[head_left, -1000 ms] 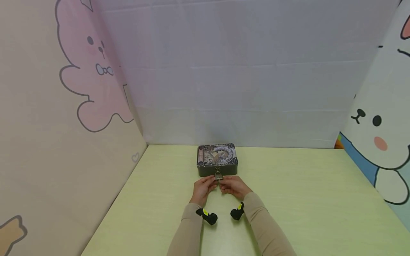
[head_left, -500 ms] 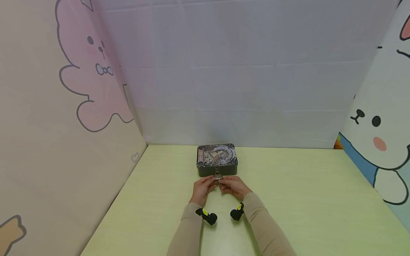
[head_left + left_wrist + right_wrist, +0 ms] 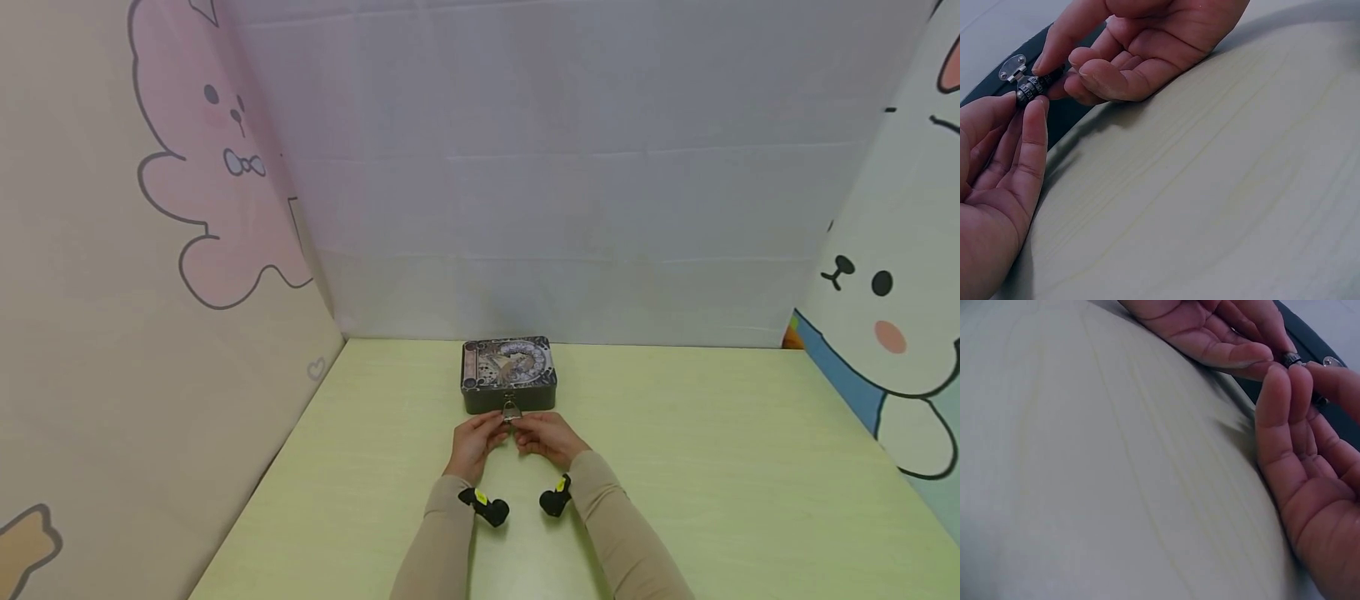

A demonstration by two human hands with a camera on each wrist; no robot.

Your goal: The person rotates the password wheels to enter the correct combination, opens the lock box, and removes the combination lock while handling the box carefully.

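Observation:
A small metal combination padlock (image 3: 512, 412) hangs from the front clasp of a dark tin box (image 3: 510, 367) with an ornate printed lid. My left hand (image 3: 472, 446) pinches the padlock's left end between thumb and fingers. From the other side, my right hand (image 3: 553, 437) has its fingertips on the padlock's right part, at the number dials. Rows of dials on the padlock (image 3: 1035, 87) show in the left wrist view, below a shiny clasp plate (image 3: 1012, 67). Fingers cover most of the padlock (image 3: 1292, 359) in the right wrist view.
The box stands near the back edge of a pale yellow-green table (image 3: 712, 467), close to a white back sheet (image 3: 570, 208). Printed cartoon panels flank the left and right sides. Black wrist cameras (image 3: 492, 510) sit on both sleeves.

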